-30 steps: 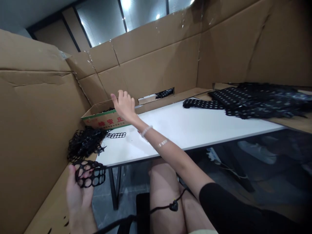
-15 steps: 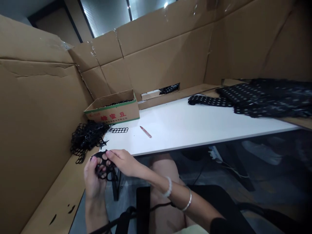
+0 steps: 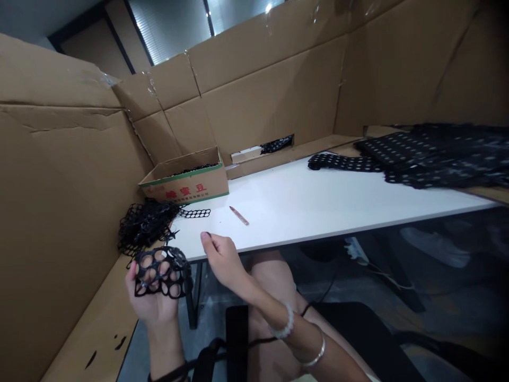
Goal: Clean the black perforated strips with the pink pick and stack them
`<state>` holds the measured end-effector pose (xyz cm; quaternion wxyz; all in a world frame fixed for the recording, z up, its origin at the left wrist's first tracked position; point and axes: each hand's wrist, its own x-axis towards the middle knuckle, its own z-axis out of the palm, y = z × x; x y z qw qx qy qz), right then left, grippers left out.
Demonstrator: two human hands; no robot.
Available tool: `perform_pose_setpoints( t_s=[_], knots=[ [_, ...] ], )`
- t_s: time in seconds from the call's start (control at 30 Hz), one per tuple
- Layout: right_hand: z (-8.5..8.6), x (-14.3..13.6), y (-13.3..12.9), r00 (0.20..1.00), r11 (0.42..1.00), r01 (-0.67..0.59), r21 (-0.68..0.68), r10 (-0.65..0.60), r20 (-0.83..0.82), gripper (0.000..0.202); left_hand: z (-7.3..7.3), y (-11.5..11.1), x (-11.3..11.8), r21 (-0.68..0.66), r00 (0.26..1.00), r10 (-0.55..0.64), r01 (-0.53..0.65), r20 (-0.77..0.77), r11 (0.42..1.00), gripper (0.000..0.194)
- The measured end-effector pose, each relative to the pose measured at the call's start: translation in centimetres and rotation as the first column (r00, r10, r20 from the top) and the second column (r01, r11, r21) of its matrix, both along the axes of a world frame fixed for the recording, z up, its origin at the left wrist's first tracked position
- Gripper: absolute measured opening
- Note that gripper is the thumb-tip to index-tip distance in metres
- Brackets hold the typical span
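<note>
Half-hidden from me
A holed black strip (image 3: 169, 265) partly covers my left hand (image 3: 154, 307); the dark bit (image 3: 209, 234) in my right hand (image 3: 226, 260), too small to name; dotted black sheets (image 3: 441, 154) cropped far right.

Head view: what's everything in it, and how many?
table: one, white, centre
cardboard walls: three, brown, around table
lettered box: one, brown with green edging, table's far left
mesh heap: one, black, nearer than box
pen-like tool: one, reddish, on table
dotted sheets: uncountable, black, table's right end
power strip: one, pale, under table
windows: count unclear, grey, top
mesh piece: one, black, left hand
bracelets: two, pale, right forearm
legs: two, bare, below table
right hand: one, bare, table's near edge
</note>
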<state>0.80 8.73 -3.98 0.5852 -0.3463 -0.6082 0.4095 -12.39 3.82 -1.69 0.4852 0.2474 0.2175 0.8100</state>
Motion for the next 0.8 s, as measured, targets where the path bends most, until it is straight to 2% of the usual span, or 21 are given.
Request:
perform_pose_setpoints(
  t_s=[0.07,0.13,0.23,0.3,0.43,0.5,0.6,0.7,0.8],
  knots=[
    [1.0,0.1,-0.6,0.976,0.998,0.041,0.05,-0.051,0.214,0.045,0.2,-0.2,0.3,-0.045,1.0,0.015,-0.015,0.0,0.999,0.029],
    [1.9,-0.2,-1.1,0.93,0.994,0.068,0.082,-0.093,0.355,0.044,0.3,-0.1,0.7,-0.069,0.999,0.039,-0.038,0.011,0.997,0.03],
    [2.7,-0.7,-1.6,0.878,0.992,0.067,0.106,-0.109,0.466,0.042,0.2,0.2,1.3,-0.025,0.998,0.057,-0.056,0.036,0.998,0.034],
    [2.8,-0.9,-1.7,0.87,0.994,0.022,0.104,-0.07,0.489,0.042,0.0,0.4,1.6,-0.014,1.0,0.023,-0.023,0.0,1.0,0.037],
    [2.2,-0.9,-1.7,0.901,0.995,-0.093,0.028,0.072,0.429,0.047,-0.2,0.5,2.0,-0.066,0.993,0.035,-0.043,-0.114,0.997,0.035],
    [1.8,-0.9,-1.6,0.925,0.987,-0.162,-0.007,0.154,0.347,0.048,-0.2,0.3,2.0,-0.086,0.988,0.06,-0.073,-0.146,0.994,0.034],
    [1.3,-0.9,-1.5,0.939,0.962,-0.272,-0.012,0.268,0.215,0.052,-0.1,0.0,1.9,-0.128,0.979,0.028,-0.055,-0.202,0.99,0.038],
    [1.0,-1.0,-1.6,0.943,0.952,-0.307,0.008,0.304,0.135,0.057,0.0,-0.3,2.1,-0.151,0.976,0.009,-0.042,-0.217,0.988,0.043],
    [0.9,-0.9,-1.9,0.951,0.955,-0.295,0.014,0.292,0.101,0.06,-0.1,-0.3,2.3,-0.119,0.973,0.03,-0.059,-0.23,0.991,0.047]
  ],
)
